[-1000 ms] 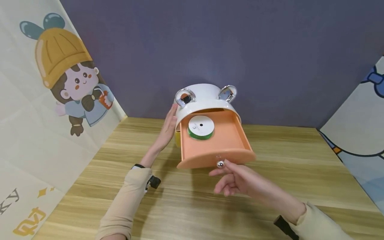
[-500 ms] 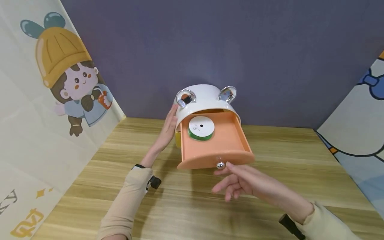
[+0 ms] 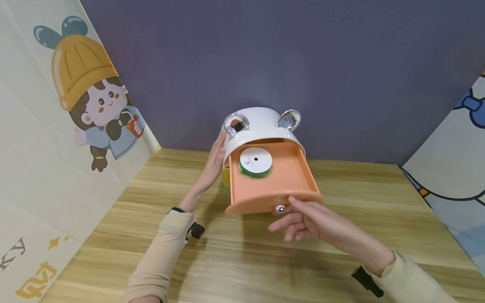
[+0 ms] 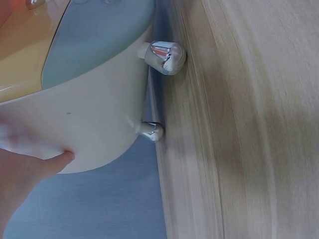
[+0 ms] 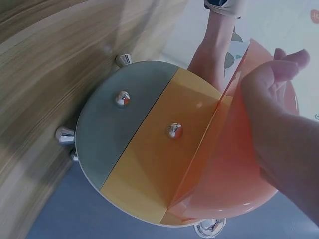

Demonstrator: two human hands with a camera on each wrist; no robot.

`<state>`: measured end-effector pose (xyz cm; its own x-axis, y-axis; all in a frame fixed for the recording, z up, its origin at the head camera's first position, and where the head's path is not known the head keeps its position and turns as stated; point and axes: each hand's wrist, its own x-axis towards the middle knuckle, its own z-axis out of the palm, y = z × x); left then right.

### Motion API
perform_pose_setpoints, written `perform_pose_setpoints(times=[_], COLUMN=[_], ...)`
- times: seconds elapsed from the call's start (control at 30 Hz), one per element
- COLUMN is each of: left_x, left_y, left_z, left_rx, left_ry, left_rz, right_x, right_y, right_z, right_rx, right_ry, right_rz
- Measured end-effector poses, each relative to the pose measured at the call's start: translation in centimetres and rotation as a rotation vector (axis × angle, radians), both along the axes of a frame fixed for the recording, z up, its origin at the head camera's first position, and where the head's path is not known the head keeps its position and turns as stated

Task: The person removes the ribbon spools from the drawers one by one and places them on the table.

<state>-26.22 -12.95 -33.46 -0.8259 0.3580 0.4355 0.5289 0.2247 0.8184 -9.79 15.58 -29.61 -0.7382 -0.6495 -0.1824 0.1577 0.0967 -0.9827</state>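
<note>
Knob (image 3: 280,209) is blocked by R hand (image 3: 303,223) in R wrist view; head view shows it, but R index tip is partly lost behind it, so can't tell if thumb + index pinch it. L wrist cam cuts off L hand (image 3: 212,168) at the edge, plus top of the cabinet (image 3: 261,124). Print on the spool label is too small to read. Back of the peach drawer (image 3: 284,176) is hidden under the cabinet's rim.

Cabinet: round front, glossy white shell, 2 silver ears (image 3: 236,125) on top, silver feet (image 4: 167,57) on wood-grain table (image 3: 265,269). Peach drawer is top one, pulled well out; green ribbon spool w/ white label (image 3: 256,160) lies flat inside, back L. Below, yellow drawer (image 5: 149,159) + gray-green drawer (image 5: 114,129), both shut, each w/ a small silver knob.

L hand: fingers straight, laid along cabinet's L side, touching. R hand: comes in from lower R, thumb extended at drawer front just R of the knob, other fingers loosely bent below.
</note>
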Motion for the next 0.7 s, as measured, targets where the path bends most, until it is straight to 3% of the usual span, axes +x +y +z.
perform_pose_setpoints(times=[0.4,0.7], left_x=[-0.1,-0.1], left_y=[0.1,0.3], left_z=[0.0,-0.1], left_rx=[-0.013,-0.018], left_ry=[-0.011,-0.020], left_rz=[0.007,0.011], right_x=[-0.7,-1.2], right_y=[0.4,0.5], right_z=[0.2,0.3], right_rx=[-0.006,0.047], right_ry=[0.003,0.020], right_rz=[-0.004,-0.034])
